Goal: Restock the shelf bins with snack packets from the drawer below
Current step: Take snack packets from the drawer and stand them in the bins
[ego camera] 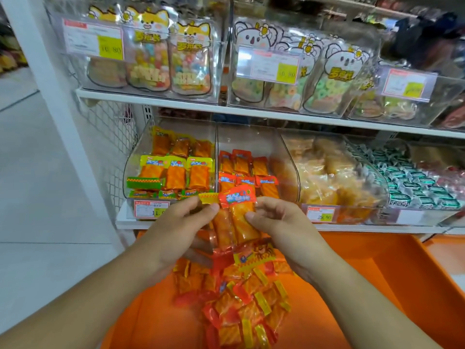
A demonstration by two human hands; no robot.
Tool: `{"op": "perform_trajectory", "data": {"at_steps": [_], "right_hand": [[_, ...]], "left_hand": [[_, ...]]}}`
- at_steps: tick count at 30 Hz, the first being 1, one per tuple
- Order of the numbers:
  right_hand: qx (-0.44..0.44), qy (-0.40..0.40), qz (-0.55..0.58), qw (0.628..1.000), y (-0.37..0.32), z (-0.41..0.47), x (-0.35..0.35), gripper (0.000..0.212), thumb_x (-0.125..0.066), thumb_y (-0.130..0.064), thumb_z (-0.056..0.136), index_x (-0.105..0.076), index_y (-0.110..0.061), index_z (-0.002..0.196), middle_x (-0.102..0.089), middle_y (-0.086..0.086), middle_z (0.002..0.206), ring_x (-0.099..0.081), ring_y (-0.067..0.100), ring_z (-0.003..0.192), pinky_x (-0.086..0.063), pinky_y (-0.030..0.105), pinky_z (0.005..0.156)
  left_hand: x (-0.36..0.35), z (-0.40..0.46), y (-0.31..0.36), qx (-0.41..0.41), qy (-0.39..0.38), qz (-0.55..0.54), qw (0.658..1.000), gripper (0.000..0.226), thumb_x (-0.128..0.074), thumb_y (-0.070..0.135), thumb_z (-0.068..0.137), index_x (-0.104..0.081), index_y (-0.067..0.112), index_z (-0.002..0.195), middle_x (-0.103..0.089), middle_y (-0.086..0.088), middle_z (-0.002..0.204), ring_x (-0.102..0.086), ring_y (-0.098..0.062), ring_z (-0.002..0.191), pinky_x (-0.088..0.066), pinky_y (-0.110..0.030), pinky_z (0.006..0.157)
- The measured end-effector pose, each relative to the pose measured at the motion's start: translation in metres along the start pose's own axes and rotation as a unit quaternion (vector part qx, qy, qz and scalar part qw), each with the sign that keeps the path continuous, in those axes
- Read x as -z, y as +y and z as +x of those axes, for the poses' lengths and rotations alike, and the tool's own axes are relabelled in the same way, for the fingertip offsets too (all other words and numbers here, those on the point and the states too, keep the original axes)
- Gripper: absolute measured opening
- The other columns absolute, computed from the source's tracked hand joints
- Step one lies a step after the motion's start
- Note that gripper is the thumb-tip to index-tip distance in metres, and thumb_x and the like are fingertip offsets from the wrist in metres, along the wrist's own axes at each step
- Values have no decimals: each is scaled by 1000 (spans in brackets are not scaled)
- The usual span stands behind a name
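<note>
From the head view, two bare arms reach up from the bottom edge. Under them is the orange drawer (364,285), pulled out, with a pile of snack packets (241,306) lying in it, red ones and yellow ones mixed.

Above the pile, both hands hold a small bunch of packets (236,217) between them. The left hand (176,227) has its thumb and fingers curled round the left side of the bunch. The right hand (284,222) pinches the right side with its thumb on the front. The top packet has a red end.

The bunch is just in front of the lower shelf bins. The left bin (171,167) holds packets with yellow tops. The middle bin (246,170) holds packets with red tops. The next bin (334,177) holds pale gold snacks.

On the upper shelf (156,100), clear boxes hold candy bags (171,59) with animal faces.
</note>
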State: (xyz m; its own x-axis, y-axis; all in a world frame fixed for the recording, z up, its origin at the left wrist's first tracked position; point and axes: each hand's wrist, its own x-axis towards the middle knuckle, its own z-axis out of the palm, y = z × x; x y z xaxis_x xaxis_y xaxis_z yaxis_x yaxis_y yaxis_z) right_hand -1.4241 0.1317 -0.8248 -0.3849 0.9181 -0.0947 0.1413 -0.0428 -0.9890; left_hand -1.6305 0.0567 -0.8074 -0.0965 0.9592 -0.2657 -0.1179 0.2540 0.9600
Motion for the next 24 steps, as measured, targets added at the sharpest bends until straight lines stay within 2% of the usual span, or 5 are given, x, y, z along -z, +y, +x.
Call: {"op": "perform_trajectory", "data": {"at_steps": [4, 10, 14, 17, 24], "right_hand": [[-8, 7, 18, 1000, 5, 6, -5, 17, -72, -25, 98, -70, -13, 109, -54, 3, 82, -54, 12, 80, -43, 31, 80], [-1, -12, 53, 999, 5, -4, -16, 19, -71, -30, 99, -74, -12, 105, -61, 11, 86, -56, 21, 82, -43, 41, 80], [7, -11, 12, 1000, 2, -12, -18, 19, -69, -34, 100, -75, -16, 96, -58, 11, 77, -53, 26, 76, -43, 46, 69], [3, -8, 19, 1000, 0, -16, -11, 20, -72, -37, 97, -73, -17, 95, -50, 13, 76, -46, 27, 75, -38, 44, 67], [10, 28, 47, 998, -5, -20, -1, 29, -75, -46, 86, -67, -20, 96, -49, 11, 84, -44, 25, 81, -32, 44, 73]], "left_hand": [[4, 5, 2, 60, -84, -127, 986, 41, -56, 40, 92, -72, 15, 121, -74, -25, 109, -73, -41, 81, -63, -47, 67], [0, 0, -15, 25, -84, -129, 988, 30, -64, 19, 95, -73, 17, 124, -71, -15, 104, -66, -25, 84, -54, -36, 73], [-1, -3, -19, 41, -72, -97, 992, 35, -66, 31, 93, -75, 10, 120, -72, -19, 124, -68, -34, 112, -49, -50, 101], [1, -3, -20, 41, -65, -80, 994, 42, -67, 32, 92, -72, 2, 121, -69, -25, 126, -64, -43, 119, -50, -45, 97], [0, -7, -13, 18, -27, -87, 996, 36, -79, 20, 80, -73, 6, 113, -78, -15, 107, -76, -29, 95, -61, -40, 73]]}}
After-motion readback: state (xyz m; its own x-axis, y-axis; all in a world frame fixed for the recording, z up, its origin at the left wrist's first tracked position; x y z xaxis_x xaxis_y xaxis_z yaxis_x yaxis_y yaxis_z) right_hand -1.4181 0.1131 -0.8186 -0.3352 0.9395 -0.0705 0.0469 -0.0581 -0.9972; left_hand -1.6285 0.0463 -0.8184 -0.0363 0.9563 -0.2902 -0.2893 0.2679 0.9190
